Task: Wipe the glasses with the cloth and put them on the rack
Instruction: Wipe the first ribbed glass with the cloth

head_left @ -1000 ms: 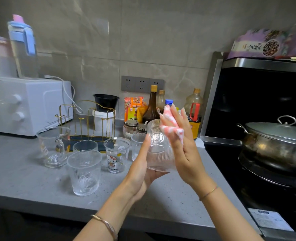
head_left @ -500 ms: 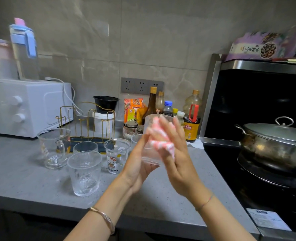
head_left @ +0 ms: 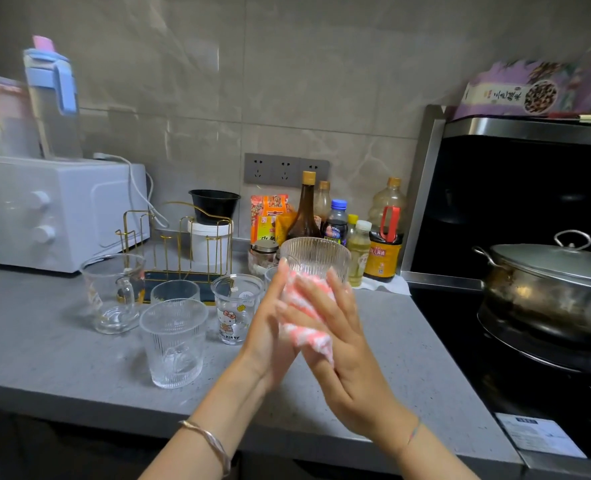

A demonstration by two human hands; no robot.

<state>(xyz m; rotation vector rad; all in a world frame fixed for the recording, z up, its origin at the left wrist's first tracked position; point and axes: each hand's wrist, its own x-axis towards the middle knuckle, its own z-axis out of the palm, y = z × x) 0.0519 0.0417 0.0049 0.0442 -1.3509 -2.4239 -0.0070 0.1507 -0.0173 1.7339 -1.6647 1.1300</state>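
My left hand (head_left: 270, 327) holds a ribbed clear glass (head_left: 316, 259) upright above the counter, gripping its lower part. My right hand (head_left: 335, 327) presses a pink-and-white cloth (head_left: 301, 306) against the near side of that glass. The glass's base is hidden between my palms. A gold wire rack (head_left: 179, 244) stands behind the other glasses with no glass on it. On the counter stand a ribbed glass (head_left: 174, 341), a cartoon-printed cup (head_left: 237, 308), a handled glass mug (head_left: 114, 292) and a small glass (head_left: 174, 291).
A white toaster oven (head_left: 55, 209) sits at the back left with jugs on top. Bottles and jars (head_left: 339, 223) line the wall behind the held glass. A lidded steel pot (head_left: 547, 289) rests on the black stove at right. The grey counter edge (head_left: 114, 407) runs close below.
The glass has turned from tilted with its mouth toward me to upright. The cloth and my right hand slid down from the rim to the glass's lower side.
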